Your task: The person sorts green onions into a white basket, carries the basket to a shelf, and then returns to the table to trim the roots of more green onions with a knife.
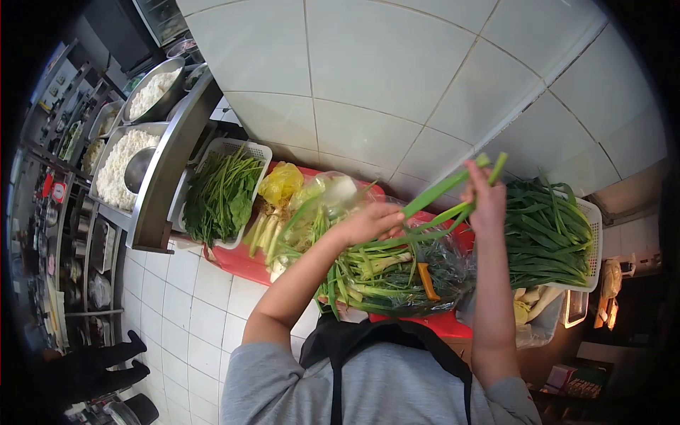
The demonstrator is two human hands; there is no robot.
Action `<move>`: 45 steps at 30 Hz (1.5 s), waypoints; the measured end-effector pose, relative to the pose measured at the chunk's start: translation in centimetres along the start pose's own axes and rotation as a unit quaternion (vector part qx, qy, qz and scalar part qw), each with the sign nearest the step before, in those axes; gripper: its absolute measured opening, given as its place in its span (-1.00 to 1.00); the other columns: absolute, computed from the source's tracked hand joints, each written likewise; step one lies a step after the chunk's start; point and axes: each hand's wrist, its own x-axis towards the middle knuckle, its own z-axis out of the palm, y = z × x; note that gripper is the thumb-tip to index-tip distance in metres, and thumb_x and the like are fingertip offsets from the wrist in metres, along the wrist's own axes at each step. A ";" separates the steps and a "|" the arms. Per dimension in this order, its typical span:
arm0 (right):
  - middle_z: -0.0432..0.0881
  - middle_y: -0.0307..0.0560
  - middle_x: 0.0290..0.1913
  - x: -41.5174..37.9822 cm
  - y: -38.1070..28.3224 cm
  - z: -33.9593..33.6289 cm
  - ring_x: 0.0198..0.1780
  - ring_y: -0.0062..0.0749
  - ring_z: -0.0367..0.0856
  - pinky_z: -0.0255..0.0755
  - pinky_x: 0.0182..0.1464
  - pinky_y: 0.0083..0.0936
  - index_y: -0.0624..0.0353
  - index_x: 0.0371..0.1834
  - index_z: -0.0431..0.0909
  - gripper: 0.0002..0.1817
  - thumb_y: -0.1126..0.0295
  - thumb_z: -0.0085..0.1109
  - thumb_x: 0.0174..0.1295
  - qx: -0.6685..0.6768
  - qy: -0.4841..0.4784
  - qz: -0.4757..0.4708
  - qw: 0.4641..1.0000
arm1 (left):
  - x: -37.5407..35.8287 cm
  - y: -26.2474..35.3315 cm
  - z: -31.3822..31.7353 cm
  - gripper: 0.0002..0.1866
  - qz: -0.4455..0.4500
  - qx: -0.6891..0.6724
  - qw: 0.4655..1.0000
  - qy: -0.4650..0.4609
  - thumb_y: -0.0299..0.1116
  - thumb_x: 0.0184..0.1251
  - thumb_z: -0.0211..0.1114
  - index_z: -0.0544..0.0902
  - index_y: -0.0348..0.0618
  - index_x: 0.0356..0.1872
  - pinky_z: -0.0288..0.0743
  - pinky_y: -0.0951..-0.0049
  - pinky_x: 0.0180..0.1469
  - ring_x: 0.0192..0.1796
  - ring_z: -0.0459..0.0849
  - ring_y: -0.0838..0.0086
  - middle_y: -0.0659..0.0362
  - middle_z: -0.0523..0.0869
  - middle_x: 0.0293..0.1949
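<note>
Long green leaves point(440, 193) stretch between my two hands above a red table point(234, 263). My left hand point(375, 223) is closed around their lower part, over the pile of greens. Raised near the tiled wall, my right hand point(485, 193) grips the upper part of the leaves, with tips poking out past the fingers. Below lies a heap of cut greens point(368, 273) on clear plastic, and an orange-handled tool point(427, 281) rests on it. White-ended stalks point(268, 234) lie beside a yellow bag point(281, 183).
A white basket point(597, 241) of long green leaves stands at the right, another basket point(263, 152) of leafy greens at the left. A metal counter point(177, 163) holds trays of white food point(126, 164). Another person's legs point(117, 365) show at lower left.
</note>
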 end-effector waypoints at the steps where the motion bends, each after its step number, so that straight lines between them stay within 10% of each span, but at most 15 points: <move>1: 0.34 -0.39 -0.65 0.2 -1.0 -1.0 -0.69 -0.73 0.22 0.17 -0.62 -0.68 0.19 -0.32 0.57 -0.79 0.26 0.22 0.19 0.014 0.016 -0.009 1.000 | -1.1 -0.5 -0.1 -0.70 -0.020 -0.013 1.000 0.001 -0.19 0.46 -0.02 0.53 -0.18 -0.05 0.19 0.68 -0.52 -0.59 0.29 0.72 0.41 0.36 -0.59; 11: 0.47 -0.27 -0.46 -1.8 -4.6 -4.7 -0.47 -0.53 0.49 0.39 -0.37 -0.57 0.22 -0.19 0.51 -0.80 0.30 0.10 0.28 0.069 0.034 -0.122 0.990 | -4.8 -9.0 -0.5 -0.75 -0.011 0.003 0.989 0.149 -0.27 0.40 0.10 0.61 -0.23 -0.14 0.10 0.69 -0.51 -0.57 0.19 0.73 0.45 0.32 -0.61; 18: 0.58 -0.17 -0.46 -8.8 -3.6 0.7 -0.34 -0.18 0.63 0.50 -0.07 -0.27 0.24 -0.37 0.48 -0.78 0.30 0.03 0.30 -0.118 -0.243 -0.300 0.915 | -0.2 -13.8 -3.4 -0.81 -0.012 -0.188 0.874 0.448 -0.30 0.33 0.15 0.62 -0.19 -0.33 0.14 0.69 -0.57 -0.60 0.32 0.72 0.39 0.47 -0.59; 22: 0.54 -0.15 -0.53 -10.9 -4.0 -0.6 -0.38 -0.23 0.62 0.51 -0.14 -0.27 0.24 -0.45 0.45 -0.77 0.32 0.04 0.30 -0.100 -0.208 -0.310 0.922 | -1.2 -21.8 -8.8 -0.76 -0.120 -0.106 0.801 0.577 -0.28 0.31 0.15 0.62 -0.28 -0.34 0.32 0.58 -0.52 -0.57 0.46 0.63 0.27 0.58 -0.55; 27: 0.39 -0.22 -0.47 -11.1 -3.4 -6.9 -0.49 -0.54 0.42 0.44 -0.39 -0.51 0.20 -0.27 0.35 -0.84 0.40 0.11 0.24 0.013 -0.105 -0.171 0.980 | -3.1 -27.8 -8.5 -0.62 -0.319 0.387 0.778 0.378 -0.05 0.19 0.16 0.67 -0.22 -0.37 0.48 0.17 -0.11 -0.17 0.65 0.05 -0.06 0.69 -0.35; 33: 0.30 -0.32 -0.44 -12.1 -1.8 -8.2 -0.52 -0.74 0.29 0.27 -0.52 -0.75 0.14 -0.21 0.34 -0.74 0.61 0.17 0.07 -0.148 -0.060 -0.038 0.986 | -2.4 -27.1 -5.0 -0.55 -0.397 0.366 0.758 0.366 0.04 0.12 0.22 0.66 -0.19 -0.26 0.49 0.24 -0.09 -0.15 0.65 0.09 -0.04 0.69 -0.29; 38: 0.42 -0.32 -0.38 -9.6 -1.9 -6.3 -0.53 -0.78 0.33 0.24 -0.54 -0.79 0.21 0.08 0.39 -0.55 0.55 0.21 0.06 -0.173 -0.168 0.059 0.969 | -1.4 -18.1 -7.7 -0.62 -0.187 0.086 0.956 0.210 -0.27 0.09 0.41 0.63 -0.17 -0.06 0.45 0.55 -0.21 -0.28 0.56 0.66 0.22 0.70 -0.32; 45: 0.56 -0.24 -0.31 -5.1 4.8 0.0 -0.35 -0.66 0.49 0.41 -0.29 -0.66 0.25 0.00 0.46 -0.53 0.27 0.34 0.05 -0.228 -0.149 -0.020 0.962 | 2.8 0.1 -1.1 -0.69 0.041 0.172 0.983 0.050 -0.37 0.16 0.36 0.61 -0.27 -0.08 0.47 0.58 -0.20 -0.29 0.55 0.70 0.26 0.69 -0.33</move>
